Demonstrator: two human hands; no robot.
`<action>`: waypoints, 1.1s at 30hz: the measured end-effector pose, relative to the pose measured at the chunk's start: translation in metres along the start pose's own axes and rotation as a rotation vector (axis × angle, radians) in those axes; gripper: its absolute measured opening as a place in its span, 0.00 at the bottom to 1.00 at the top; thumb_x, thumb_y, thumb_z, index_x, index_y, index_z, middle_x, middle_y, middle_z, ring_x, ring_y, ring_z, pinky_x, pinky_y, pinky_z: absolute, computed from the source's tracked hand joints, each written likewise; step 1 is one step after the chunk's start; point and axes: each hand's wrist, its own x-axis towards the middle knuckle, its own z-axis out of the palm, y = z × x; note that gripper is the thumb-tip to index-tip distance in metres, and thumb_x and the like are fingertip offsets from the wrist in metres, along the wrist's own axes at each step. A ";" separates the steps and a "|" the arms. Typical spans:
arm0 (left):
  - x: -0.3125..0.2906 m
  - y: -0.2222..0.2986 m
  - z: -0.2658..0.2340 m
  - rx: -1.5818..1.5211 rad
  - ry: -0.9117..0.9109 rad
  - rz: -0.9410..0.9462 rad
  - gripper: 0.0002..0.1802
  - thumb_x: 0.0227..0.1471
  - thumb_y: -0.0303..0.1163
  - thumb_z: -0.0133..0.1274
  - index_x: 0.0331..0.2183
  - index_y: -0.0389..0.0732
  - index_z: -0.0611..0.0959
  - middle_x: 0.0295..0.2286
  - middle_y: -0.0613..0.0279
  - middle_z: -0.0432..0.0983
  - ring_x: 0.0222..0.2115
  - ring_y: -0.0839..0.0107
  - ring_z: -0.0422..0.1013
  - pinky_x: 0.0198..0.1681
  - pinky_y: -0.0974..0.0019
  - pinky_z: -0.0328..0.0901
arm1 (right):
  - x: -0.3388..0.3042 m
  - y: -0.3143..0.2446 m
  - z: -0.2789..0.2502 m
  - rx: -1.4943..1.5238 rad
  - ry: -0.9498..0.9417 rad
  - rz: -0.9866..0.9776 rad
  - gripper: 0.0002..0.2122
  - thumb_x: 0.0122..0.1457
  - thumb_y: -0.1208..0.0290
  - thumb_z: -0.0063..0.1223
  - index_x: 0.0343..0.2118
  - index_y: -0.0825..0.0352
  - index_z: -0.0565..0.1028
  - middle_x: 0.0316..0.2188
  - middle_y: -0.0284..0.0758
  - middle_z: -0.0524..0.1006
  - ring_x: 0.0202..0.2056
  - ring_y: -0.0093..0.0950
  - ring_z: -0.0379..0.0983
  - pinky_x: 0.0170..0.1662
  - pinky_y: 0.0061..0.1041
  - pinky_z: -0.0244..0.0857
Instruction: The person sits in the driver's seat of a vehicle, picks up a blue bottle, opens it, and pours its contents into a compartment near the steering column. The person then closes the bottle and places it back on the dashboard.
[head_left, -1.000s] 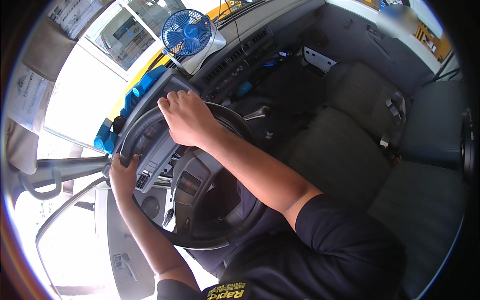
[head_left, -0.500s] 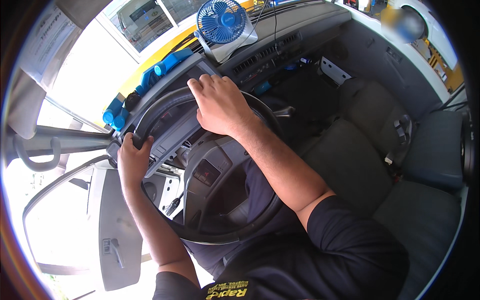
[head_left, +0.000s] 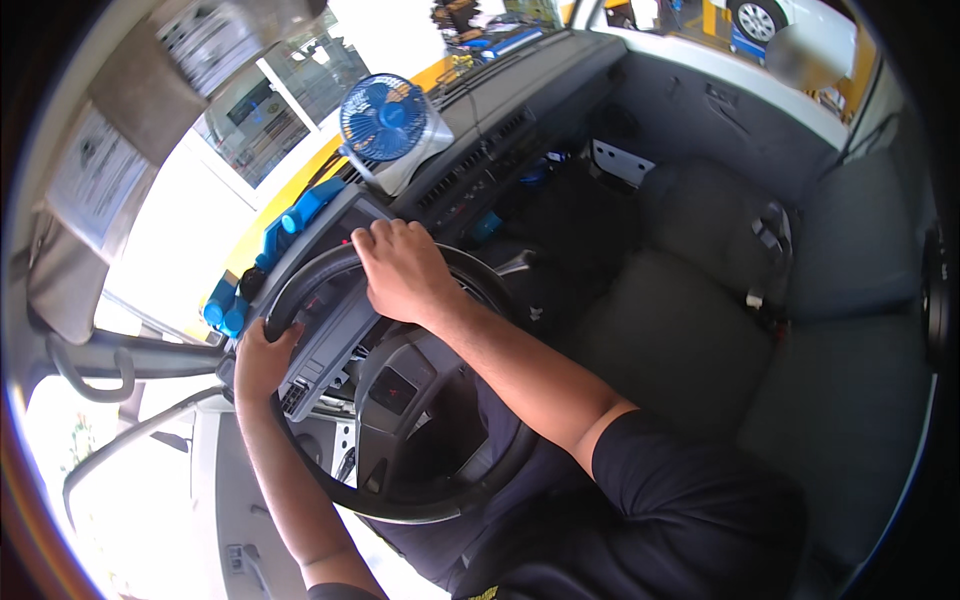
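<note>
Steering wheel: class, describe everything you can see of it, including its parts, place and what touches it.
The steering wheel is round, with a thick black rim, smooth and slightly shiny; its exact material is unclear. The grey hub carries a dark, squarish pad with a small red mark. It stands tilted behind the dashboard. The left hand grips its left side; the right hand curls over its top.

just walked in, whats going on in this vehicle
A person in a dark shirt sits behind a steering wheel. The left hand grips its left side, and the right hand grips the top, fingers curled over the rim. A blue fan stands up on the dashboard, beyond the wheel.
</note>
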 end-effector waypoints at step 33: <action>0.085 0.052 0.032 0.033 0.045 -0.216 0.42 0.65 0.65 0.42 0.21 0.34 0.80 0.13 0.58 0.71 0.15 0.66 0.71 0.22 0.62 0.68 | -0.042 -0.042 -0.009 0.829 -0.277 -0.204 0.09 0.54 0.69 0.61 0.38 0.63 0.77 0.26 0.39 0.83 0.29 0.41 0.83 0.33 0.44 0.75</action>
